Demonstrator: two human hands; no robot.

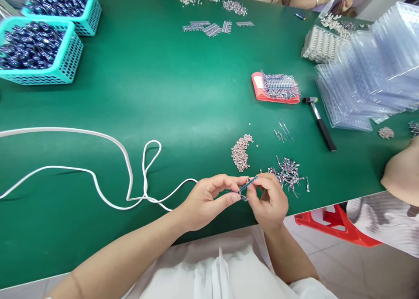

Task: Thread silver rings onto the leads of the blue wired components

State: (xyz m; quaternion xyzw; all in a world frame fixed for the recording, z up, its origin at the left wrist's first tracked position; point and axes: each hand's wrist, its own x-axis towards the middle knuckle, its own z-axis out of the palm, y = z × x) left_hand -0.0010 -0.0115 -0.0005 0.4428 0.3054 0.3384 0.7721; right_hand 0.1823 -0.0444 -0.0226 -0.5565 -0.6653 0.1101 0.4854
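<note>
My left hand and my right hand meet above the near edge of the green table. Both pinch a thin blue component with wire leads between thumb and fingertips. Just beyond my hands lies a small heap of pinkish-grey rings. A pile of loose leaded components sits to the right of it. Whether a ring is on the lead I cannot tell.
A white cable loops over the table's left half. Two teal baskets of dark parts stand far left. A red tray of components, a small hammer and stacked clear trays lie right. Other people sit opposite and at right.
</note>
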